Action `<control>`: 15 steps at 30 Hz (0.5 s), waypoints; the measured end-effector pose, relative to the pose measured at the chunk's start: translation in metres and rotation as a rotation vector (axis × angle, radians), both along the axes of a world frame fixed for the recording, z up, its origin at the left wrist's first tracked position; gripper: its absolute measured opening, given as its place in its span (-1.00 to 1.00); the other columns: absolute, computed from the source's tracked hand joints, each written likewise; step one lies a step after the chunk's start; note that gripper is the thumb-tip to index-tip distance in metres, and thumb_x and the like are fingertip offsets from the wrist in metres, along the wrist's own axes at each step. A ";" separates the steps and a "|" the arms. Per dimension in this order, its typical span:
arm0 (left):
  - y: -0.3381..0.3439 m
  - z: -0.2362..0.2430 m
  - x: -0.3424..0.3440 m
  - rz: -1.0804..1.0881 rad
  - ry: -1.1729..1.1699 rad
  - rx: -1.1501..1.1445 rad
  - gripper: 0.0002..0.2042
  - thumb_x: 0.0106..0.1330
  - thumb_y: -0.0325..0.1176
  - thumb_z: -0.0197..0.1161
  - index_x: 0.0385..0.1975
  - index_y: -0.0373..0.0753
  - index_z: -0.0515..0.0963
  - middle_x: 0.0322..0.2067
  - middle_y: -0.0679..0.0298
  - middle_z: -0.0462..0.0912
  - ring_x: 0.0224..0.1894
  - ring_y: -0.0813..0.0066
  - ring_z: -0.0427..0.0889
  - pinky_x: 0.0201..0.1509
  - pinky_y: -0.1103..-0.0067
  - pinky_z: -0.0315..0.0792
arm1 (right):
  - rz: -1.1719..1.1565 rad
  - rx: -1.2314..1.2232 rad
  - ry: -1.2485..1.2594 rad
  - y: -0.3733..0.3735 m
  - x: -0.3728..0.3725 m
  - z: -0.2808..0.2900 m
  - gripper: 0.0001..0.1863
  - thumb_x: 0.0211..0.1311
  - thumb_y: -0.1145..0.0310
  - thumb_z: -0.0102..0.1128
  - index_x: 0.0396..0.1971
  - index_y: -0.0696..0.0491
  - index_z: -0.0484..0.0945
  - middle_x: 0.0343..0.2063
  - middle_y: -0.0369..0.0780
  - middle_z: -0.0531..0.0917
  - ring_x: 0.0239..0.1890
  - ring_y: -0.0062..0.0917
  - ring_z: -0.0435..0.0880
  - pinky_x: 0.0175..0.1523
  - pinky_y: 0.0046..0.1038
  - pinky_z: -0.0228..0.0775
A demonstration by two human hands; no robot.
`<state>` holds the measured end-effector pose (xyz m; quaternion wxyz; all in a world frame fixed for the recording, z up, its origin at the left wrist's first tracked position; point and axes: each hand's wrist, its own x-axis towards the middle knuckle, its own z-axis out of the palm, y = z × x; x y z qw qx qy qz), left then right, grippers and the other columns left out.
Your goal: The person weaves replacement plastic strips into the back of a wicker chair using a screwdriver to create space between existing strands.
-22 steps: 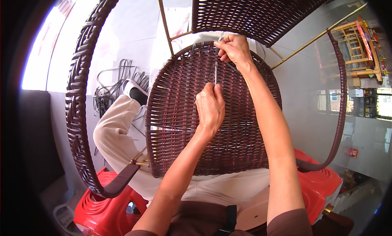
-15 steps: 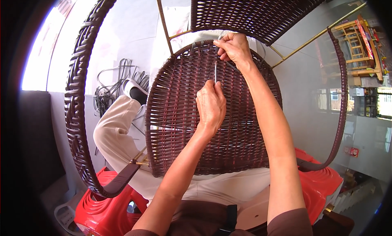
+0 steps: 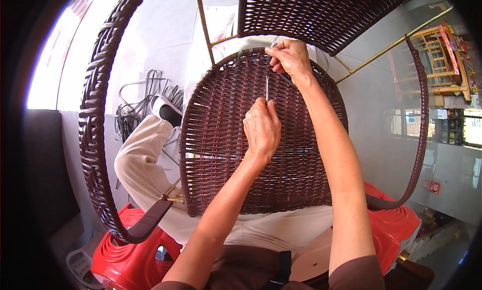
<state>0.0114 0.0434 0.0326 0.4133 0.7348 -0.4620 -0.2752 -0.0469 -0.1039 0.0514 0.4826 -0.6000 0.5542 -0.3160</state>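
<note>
A dark brown woven wicker seat (image 3: pixel 216 129) lies over my lap in a gold metal frame (image 3: pixel 206 29). My left hand (image 3: pixel 262 128) grips a thin metal tool (image 3: pixel 267 86) whose shaft points up along the weave toward the rim. Just above it, at the seat's upper edge, my right hand (image 3: pixel 291 59) pinches a narrow dark strip (image 3: pixel 285 80) between thumb and fingers. What is hidden under those fingers I cannot make out.
Woven armrests (image 3: pixel 92 139) curve on both sides, and a woven back panel (image 3: pixel 301 14) rises above. Loose strips (image 3: pixel 128 119) lie by my slippered foot (image 3: pixel 165 109). Red plastic stools (image 3: pixel 396 229) stand low at both sides, wooden furniture (image 3: pixel 437 59) at upper right, a dark panel (image 3: pixel 47 159) at left.
Both hands have shifted a few pixels upward and to the right, the left one with the tool. The grips look the same.
</note>
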 end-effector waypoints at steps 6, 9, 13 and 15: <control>-0.002 0.000 0.000 -0.005 0.002 0.012 -0.77 0.27 -0.38 -0.02 -0.57 -0.40 0.41 -0.71 -0.08 0.42 -0.60 -0.07 0.45 -0.51 0.28 0.29 | 0.012 -0.029 -0.002 0.000 -0.001 0.000 -0.81 0.00 0.38 0.28 -0.61 0.15 0.49 -0.76 -0.26 0.54 -0.82 -0.71 0.47 -0.75 -0.75 0.30; -0.002 0.000 0.002 -0.011 0.012 0.027 -0.77 0.26 -0.38 -0.01 -0.55 -0.40 0.42 -0.72 -0.07 0.42 -0.60 -0.06 0.45 -0.51 0.28 0.29 | 0.001 -0.040 0.000 0.001 0.000 -0.002 -0.81 0.00 0.37 0.28 -0.62 0.14 0.49 -0.76 -0.26 0.54 -0.82 -0.71 0.48 -0.75 -0.76 0.30; 0.000 -0.005 -0.001 0.020 0.014 -0.044 -0.79 0.25 -0.38 0.00 -0.53 -0.40 0.44 -0.72 -0.05 0.44 -0.61 -0.03 0.47 -0.49 0.28 0.30 | -0.007 -0.027 0.004 0.001 0.000 -0.001 -0.81 0.00 0.37 0.28 -0.62 0.14 0.49 -0.76 -0.26 0.55 -0.82 -0.71 0.48 -0.75 -0.76 0.29; 0.000 -0.007 -0.001 0.024 0.002 -0.052 -0.79 0.25 -0.37 0.00 -0.52 -0.40 0.44 -0.71 -0.05 0.44 -0.61 -0.02 0.47 -0.49 0.29 0.31 | -0.007 -0.026 0.009 0.001 0.000 -0.001 -0.81 0.00 0.37 0.28 -0.62 0.14 0.49 -0.75 -0.26 0.55 -0.82 -0.71 0.48 -0.75 -0.76 0.29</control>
